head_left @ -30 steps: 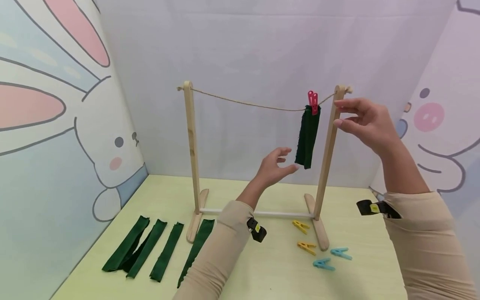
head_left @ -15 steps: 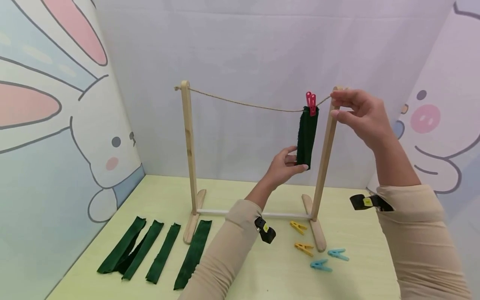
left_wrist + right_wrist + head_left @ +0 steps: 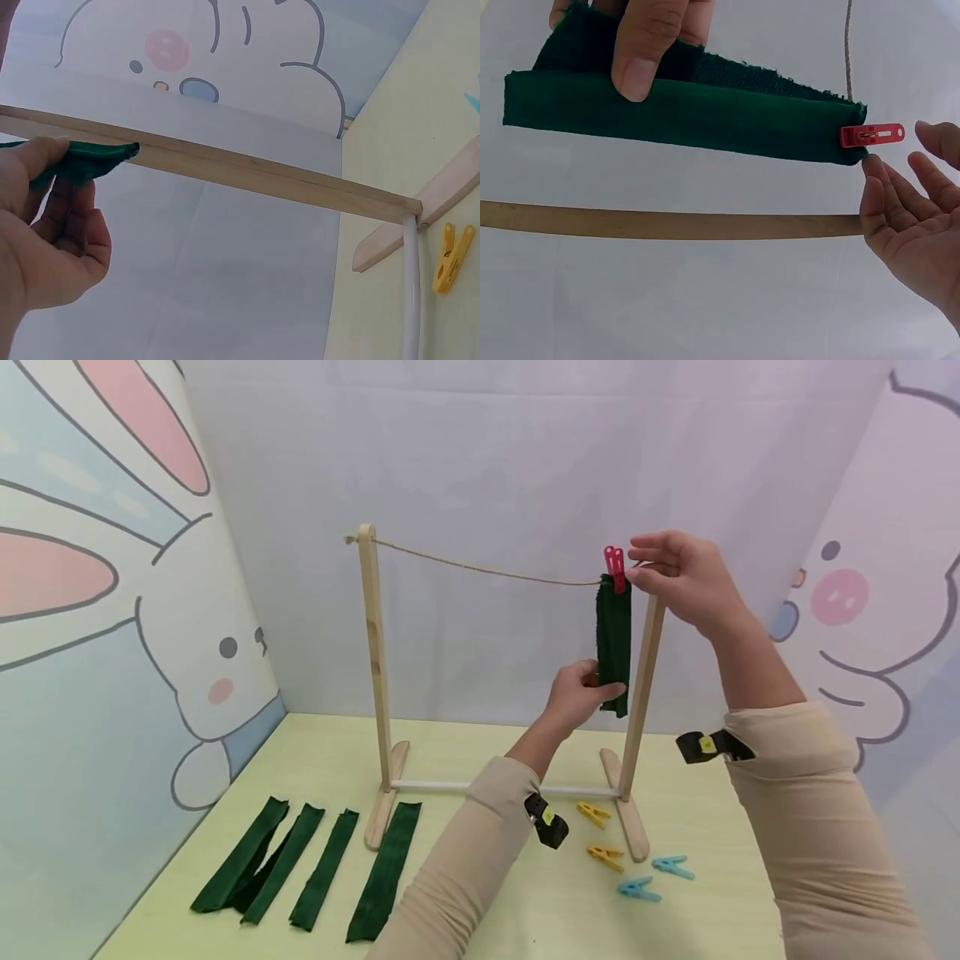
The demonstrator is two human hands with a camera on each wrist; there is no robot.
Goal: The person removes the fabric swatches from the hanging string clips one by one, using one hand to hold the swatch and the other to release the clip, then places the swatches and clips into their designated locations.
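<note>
A dark green cloth strip (image 3: 615,631) hangs from the string (image 3: 487,570) near its right end, pinned by a red clothespin (image 3: 614,568). My left hand (image 3: 573,697) pinches the strip close to its lower end, thumb in front and fingers behind. In the left wrist view that cloth (image 3: 90,159) shows between thumb and fingers. Beside the red clothespin is my right hand (image 3: 686,578), its fingers relaxed and holding nothing. The right wrist view has the right hand's fingertips (image 3: 870,161) right at the pinned corner of the cloth, below the red clothespin (image 3: 871,135).
The wooden stand (image 3: 377,660) holds the string between two posts. On the table (image 3: 540,893), several green cloth strips (image 3: 386,868) lie at left. Two yellow clothespins (image 3: 604,857) and two blue clothespins (image 3: 639,889) lie near the right foot (image 3: 633,827).
My left hand has moved right and now pinches the hanging strip's lower part. My right hand has moved left from the right post to beside the red clothespin.
</note>
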